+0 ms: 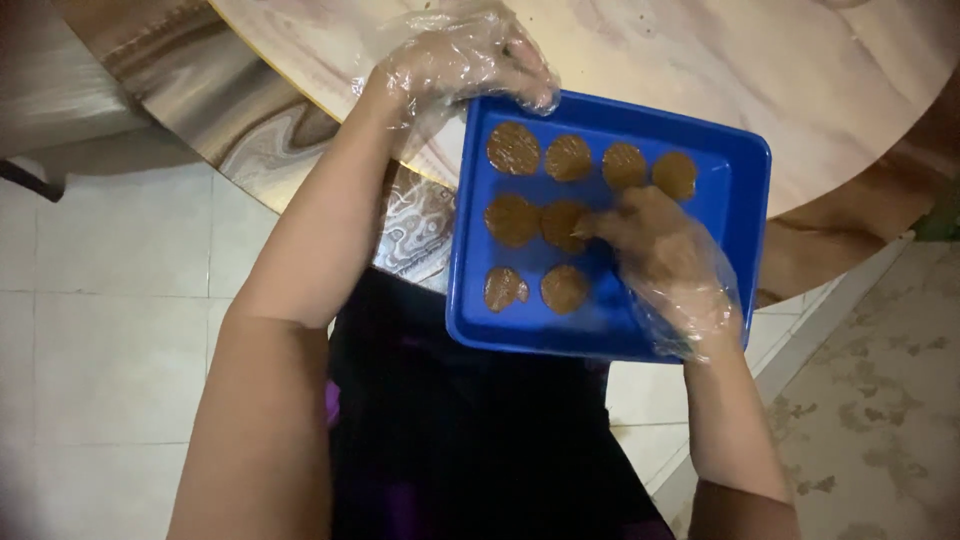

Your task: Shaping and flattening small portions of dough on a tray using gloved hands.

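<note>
We hold the blue rectangular plastic tray [735, 160] half on the round marbled tabletop [700, 50], its near edge over our lap. Our left hand [465, 60], in a loose clear plastic glove, grips the tray's far left corner. Our gloved right hand [660, 250] pinches a flat brown dough disc [565, 225] in the middle row, fingers closed on it. Four discs fill the far row, two or three lie in the middle, two in the near row; the right side stays bare. The tray's long axis runs left to right, tilted slightly.
</note>
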